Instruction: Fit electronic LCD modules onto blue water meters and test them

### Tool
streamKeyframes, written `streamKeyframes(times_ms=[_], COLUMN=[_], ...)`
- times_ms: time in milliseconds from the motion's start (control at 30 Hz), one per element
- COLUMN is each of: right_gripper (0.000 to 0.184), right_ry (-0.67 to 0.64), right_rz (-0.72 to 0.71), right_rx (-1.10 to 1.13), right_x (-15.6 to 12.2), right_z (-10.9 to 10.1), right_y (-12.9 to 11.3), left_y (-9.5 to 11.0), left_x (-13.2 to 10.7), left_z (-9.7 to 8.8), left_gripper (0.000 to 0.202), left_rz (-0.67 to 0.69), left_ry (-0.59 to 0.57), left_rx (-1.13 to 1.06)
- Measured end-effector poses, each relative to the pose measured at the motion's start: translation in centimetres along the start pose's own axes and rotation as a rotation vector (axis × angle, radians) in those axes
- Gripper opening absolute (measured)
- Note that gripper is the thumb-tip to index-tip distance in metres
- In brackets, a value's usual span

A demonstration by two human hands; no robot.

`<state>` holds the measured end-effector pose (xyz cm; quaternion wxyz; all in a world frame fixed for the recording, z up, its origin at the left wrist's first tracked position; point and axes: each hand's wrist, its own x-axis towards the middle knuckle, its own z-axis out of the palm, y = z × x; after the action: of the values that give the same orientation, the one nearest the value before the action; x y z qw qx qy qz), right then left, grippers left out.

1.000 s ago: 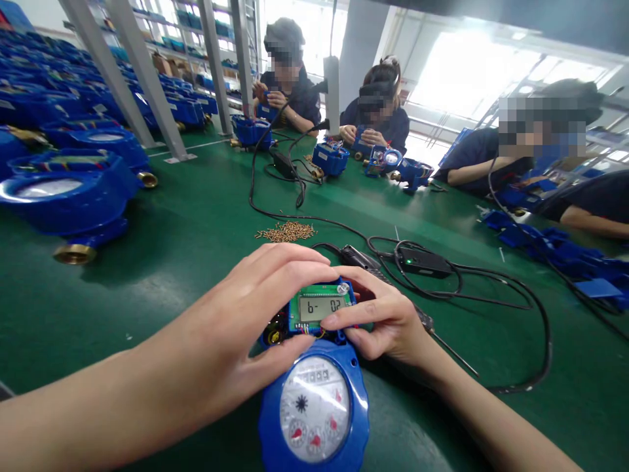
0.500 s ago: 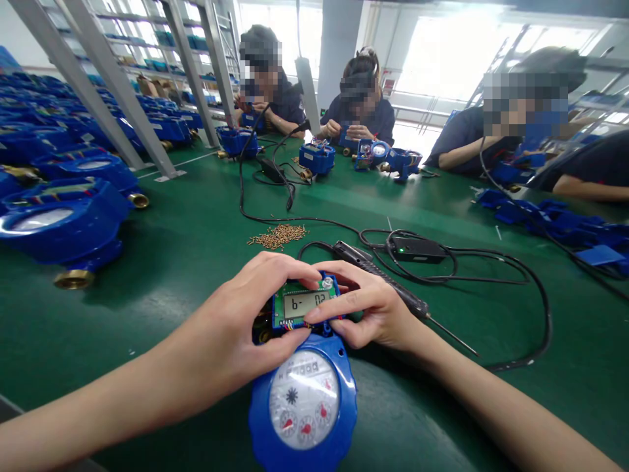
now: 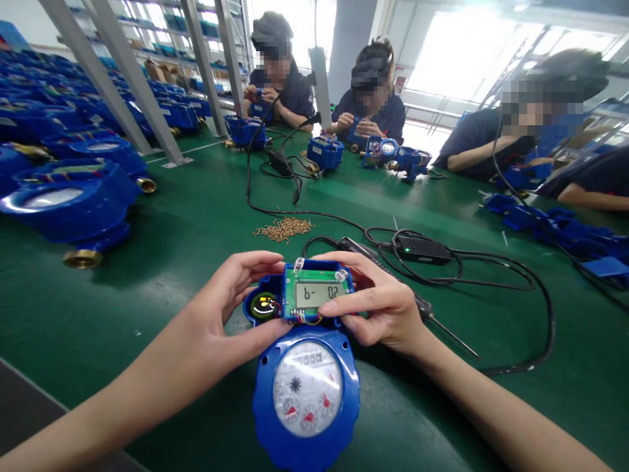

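Note:
A blue water meter (image 3: 260, 400) with a round white dial and small red pointers lies before me on the green table. In its open box at the top is a green circuit board (image 3: 288, 288) with a display (image 3: 320, 295) reading what looks like "b- 02". My left hand (image 3: 223, 308) grips the box's left side, thumb in front and fingers behind, beside a round part (image 3: 264, 305) with wires. My right hand (image 3: 381, 298) holds the right side, its index fingertip on the display's lower right corner. Clear plastic pieces show at the board's upper corners.
A black electric screwdriver (image 3: 423, 305) with a long bit lies right of the meter, near a coiled cable and a black adapter (image 3: 422, 250). Beyond the meter is a pile of brass screws (image 3: 285, 229). More blue meters (image 3: 73, 203) crowd the left. Several people work across the table.
My left hand's fingers have come off the top of the board and moved to the box's left side, uncovering the round part and a clear piece. My right hand stays on the box.

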<state>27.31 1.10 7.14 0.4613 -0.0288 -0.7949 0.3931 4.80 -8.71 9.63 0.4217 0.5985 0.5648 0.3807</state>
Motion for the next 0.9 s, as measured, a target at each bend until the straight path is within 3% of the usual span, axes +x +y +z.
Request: streamKeyframes(times_ms=[133,233,367,567,767,900], right_gripper=[0.031,0.026,0.021,0.020,0.018,0.014], right_ry=[0.047,0.085,0.095,0.105,0.098,0.108], right_rz=[0.058,0.133,0.148,0.138,0.117,0.126], right_rx=[0.028,-0.003,-0.057,-0.078,-0.104,-0.111], right_x=[-0.2,-0.5,-0.7,-0.8,-0.6,-0.6], right_z=[0.3,0.5,0.5,0.5,0.5,0.5], right_y=[-0.3,-0.6,-0.7,-0.6,-0.5,-0.6], left_y=[0.3,0.6,0.8,0.7,1.0,1.5], left_x=[0.0,-0.5,-0.9,0.9,3.2,4.1], left_z=[0.1,0.1,0.4,-0.1,-0.8,-0.3], left_gripper=[0.041,0.017,0.014,0.009,0.014,0.013], left_rz=[0.045,0.164,0.204,0.194,0.159,0.149], left_ry=[0.029,0.109,0.182,0.059,-0.186,-0.215], left_rx=[-0.060,0.063,0.162,0.002,-0.058,-0.071])
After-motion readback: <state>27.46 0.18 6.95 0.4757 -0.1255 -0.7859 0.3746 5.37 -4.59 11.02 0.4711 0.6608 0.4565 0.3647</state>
